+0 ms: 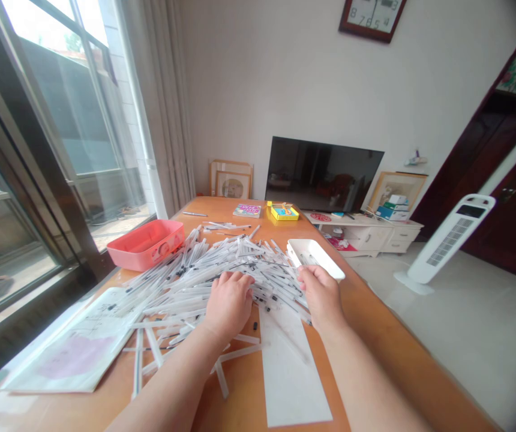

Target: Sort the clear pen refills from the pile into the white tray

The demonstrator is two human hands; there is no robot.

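A large heap of clear and whitish pen tubes (195, 276), several with black ends, covers the middle of the wooden table. At the near edge of the heap is my left hand (231, 300), its fingers curled over; what they hold, if anything, is hidden. My right hand (321, 294) is closed in a pinch beside the white tray (325, 264). A thin dark line, seemingly a pen refill (280, 266), runs leftward from its fingertips over the heap. Some slim pieces lie inside the tray. Between my forearms lies a white paper strip (291, 372), partly under the heap.
A red plastic basket (145, 245) stands left of the heap, with a booklet (73, 342) nearer me. Farther back are a pen (195, 214), a colourful box (246, 210) and a yellow box (282, 212). The table's right edge (388, 324) runs beyond my right arm.
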